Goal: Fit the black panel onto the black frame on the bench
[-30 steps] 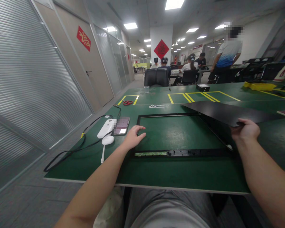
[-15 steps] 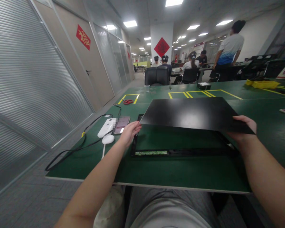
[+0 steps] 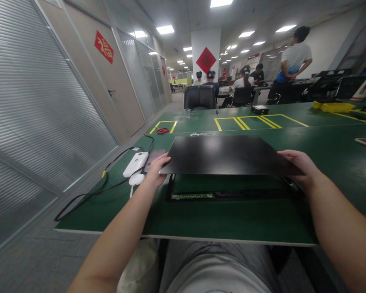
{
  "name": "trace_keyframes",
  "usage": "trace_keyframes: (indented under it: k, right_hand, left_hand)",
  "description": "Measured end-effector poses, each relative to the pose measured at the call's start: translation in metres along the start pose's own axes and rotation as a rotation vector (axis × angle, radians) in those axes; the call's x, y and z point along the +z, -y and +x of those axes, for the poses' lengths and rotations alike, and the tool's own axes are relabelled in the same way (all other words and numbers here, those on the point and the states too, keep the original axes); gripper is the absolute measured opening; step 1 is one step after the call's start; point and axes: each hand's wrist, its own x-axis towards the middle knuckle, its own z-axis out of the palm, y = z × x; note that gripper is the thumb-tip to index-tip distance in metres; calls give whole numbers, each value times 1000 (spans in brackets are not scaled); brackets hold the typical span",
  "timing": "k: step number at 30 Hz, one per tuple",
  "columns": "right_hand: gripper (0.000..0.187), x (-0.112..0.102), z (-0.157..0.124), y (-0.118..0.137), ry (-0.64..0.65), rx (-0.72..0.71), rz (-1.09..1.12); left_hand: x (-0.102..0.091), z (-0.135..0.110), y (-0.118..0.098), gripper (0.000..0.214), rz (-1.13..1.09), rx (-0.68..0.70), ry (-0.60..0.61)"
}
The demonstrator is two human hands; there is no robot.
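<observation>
A flat black panel (image 3: 225,154) hovers level just above a black rectangular frame (image 3: 232,195) that lies on the green table (image 3: 219,221). My left hand (image 3: 155,169) grips the panel's near left corner. My right hand (image 3: 297,162) grips its near right corner, fingers curled over the edge. Only the frame's near bar, with a thin green circuit strip (image 3: 193,196), shows under the panel.
Left of the panel lie a white device (image 3: 136,163), a phone (image 3: 154,158), a white puck (image 3: 136,179) and a black cable (image 3: 94,195). Red scissors (image 3: 162,130), a plastic cup (image 3: 187,113) and yellow tape marks sit farther back. Several people sit and stand at distant tables.
The panel swung from the right side over the frame and came down lower and level. My left hand left the frame's corner and took the panel's left edge.
</observation>
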Motion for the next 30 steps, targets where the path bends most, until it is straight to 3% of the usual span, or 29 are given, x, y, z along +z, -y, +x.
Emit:
trace_keyframes:
  k: [2, 7, 18, 30]
  right_hand:
    - [22, 2, 0, 0, -13, 36, -43]
    - [25, 1, 8, -5, -137, -50, -172]
    - [18, -2, 16, -10, -416, -170, -512]
    - [13, -1, 13, -10, -473, -201, -586]
  left_hand:
    - [0, -1, -1, 37, 4, 56, -10]
    - [2, -4, -2, 38, 58, 140, -25]
    - [2, -3, 14, 45, 118, 90, -34]
    - [3, -4, 21, 44, 140, 28, -23]
